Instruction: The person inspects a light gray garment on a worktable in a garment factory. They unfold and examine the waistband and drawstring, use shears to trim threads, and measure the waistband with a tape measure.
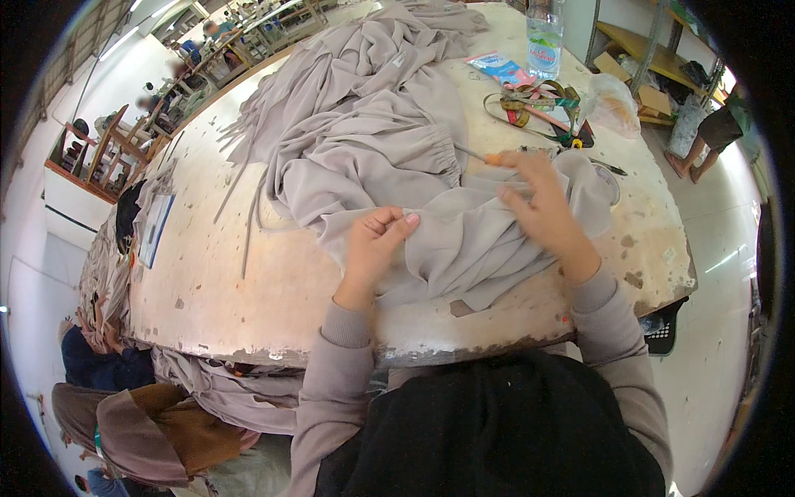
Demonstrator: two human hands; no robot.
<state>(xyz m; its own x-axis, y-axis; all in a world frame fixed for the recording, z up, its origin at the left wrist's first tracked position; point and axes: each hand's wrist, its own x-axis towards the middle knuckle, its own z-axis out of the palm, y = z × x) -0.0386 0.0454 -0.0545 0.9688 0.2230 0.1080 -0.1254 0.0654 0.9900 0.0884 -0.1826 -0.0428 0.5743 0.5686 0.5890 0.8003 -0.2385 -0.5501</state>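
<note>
A large pile of grey fabric garments (348,91) lies across the worn pale table (199,282), with loose straps trailing left and a gathered band on the right. My left hand (377,244) pinches the edge of a grey piece (439,257) near the front. Above the same piece, my right hand (534,199) has thumb and fingers apart, fingertips at an orange-handled tool (493,158) lying on the fabric; whether they touch it is unclear.
At the back right are a bottle (544,50), tape measures (522,112), a packet (497,68) and plastic bag (613,103). Co-workers (157,431) sit at lower left beside heaped fabric. Others work farther back. A person's legs (708,137) stand near right-hand shelves (654,58).
</note>
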